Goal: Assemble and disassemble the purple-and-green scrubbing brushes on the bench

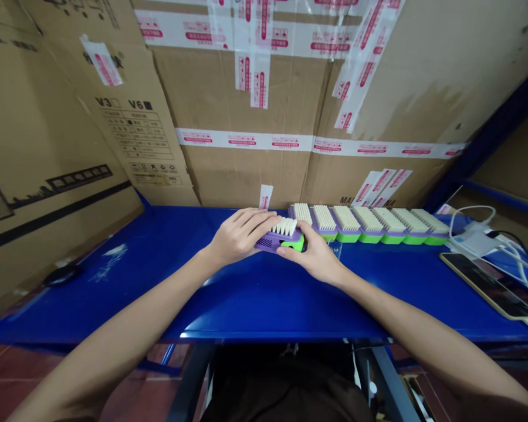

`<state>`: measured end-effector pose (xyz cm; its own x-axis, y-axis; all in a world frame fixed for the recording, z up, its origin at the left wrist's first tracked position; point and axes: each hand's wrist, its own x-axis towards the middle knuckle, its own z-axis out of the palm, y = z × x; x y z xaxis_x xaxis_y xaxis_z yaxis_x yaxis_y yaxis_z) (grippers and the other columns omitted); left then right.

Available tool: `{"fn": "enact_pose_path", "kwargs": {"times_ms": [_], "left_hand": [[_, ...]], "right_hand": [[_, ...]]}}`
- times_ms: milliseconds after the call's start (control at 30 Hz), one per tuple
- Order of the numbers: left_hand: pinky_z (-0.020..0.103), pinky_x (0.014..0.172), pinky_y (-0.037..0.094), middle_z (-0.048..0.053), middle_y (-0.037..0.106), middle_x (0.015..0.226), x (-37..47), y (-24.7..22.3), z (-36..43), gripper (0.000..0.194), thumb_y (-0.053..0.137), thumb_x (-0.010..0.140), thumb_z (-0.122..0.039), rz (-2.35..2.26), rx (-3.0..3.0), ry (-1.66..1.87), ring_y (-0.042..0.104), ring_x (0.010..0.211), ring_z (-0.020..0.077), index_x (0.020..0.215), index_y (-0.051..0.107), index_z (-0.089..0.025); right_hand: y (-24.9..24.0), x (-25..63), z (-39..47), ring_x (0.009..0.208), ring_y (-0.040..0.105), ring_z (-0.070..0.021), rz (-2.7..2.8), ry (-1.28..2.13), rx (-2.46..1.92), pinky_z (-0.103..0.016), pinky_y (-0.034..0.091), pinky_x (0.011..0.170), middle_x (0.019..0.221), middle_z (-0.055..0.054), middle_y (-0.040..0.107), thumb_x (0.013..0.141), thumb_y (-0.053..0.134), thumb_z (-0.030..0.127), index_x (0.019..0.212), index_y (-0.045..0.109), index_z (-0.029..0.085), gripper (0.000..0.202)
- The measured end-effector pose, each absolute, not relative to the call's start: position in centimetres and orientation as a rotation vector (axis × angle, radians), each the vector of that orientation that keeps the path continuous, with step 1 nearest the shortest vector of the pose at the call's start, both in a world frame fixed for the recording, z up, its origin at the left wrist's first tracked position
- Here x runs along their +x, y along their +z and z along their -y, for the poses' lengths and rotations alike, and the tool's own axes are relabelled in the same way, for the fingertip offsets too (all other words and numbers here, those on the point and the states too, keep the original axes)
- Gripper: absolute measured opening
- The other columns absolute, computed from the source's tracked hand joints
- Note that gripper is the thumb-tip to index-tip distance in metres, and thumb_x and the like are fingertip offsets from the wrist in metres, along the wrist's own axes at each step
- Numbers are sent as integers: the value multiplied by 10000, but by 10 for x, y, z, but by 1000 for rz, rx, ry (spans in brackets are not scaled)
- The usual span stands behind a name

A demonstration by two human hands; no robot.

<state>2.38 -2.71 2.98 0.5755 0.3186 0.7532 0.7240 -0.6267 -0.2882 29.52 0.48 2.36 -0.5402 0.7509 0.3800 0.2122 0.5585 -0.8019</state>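
Between my two hands is a scrub brush (270, 242) with a purple and green body and pale bristles facing up. My left hand (242, 234) wraps over its left end, with fingers lying across the bristles. Thumb and fingers of my right hand (319, 255) grip the green right end. Just behind and to the right, several similar brushes (346, 220) stand side by side in a row, bristles up, along the back of the blue table (264, 299). The underside of the held brush is hidden.
Taped cardboard (255, 117) walls the back and left. On the right lie a phone (488, 284), a white charger (473, 241) and tangled cables. A small black object (64, 274) sits at the table's left edge. A blue metal frame (488, 140) rises at right.
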Motion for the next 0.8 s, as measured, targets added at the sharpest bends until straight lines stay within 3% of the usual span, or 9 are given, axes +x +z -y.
{"fn": "enact_pose_path", "kwargs": {"times_ms": [233, 367, 567, 800], "left_hand": [[538, 1107, 663, 152, 791, 1448, 20, 29, 28, 576, 699, 1111, -556, 894, -2229, -904, 797, 1287, 334, 1592, 637, -246], [529, 1035, 672, 170, 792, 1429, 11, 29, 26, 673, 759, 1071, -574, 897, -2205, -955, 809, 1220, 347, 1632, 592, -241], [553, 1072, 618, 161, 782, 1424, 8, 28, 25, 657, 813, 1033, -542, 1024, -2173, -1031, 776, 1254, 360, 1589, 610, -257], [557, 1113, 552, 139, 745, 1420, 11, 24, 22, 678, 910, 959, -453, 1189, -1961, -1272, 693, 1290, 356, 1509, 564, -262]], "right_hand": [[23, 298, -14, 1080, 738, -308, 2012, 1029, -656, -482, 615, 968, 1191, -87, 791, 874, 892, 712, 1269, 690, 229, 655], [30, 306, -17, 985, 769, -288, 2031, 1087, -640, -490, 635, 943, 1113, -65, 796, 896, 874, 699, 1361, 686, 240, 680], [33, 310, -14, 1300, 719, -340, 2068, 746, -608, -565, 559, 1168, 1418, -128, 722, 951, 848, 600, 1445, 618, 279, 633], [34, 317, -20, 1388, 653, -408, 2156, 448, -668, -620, 519, 1195, 1470, -169, 676, 940, 853, 598, 1558, 515, 274, 776]]}}
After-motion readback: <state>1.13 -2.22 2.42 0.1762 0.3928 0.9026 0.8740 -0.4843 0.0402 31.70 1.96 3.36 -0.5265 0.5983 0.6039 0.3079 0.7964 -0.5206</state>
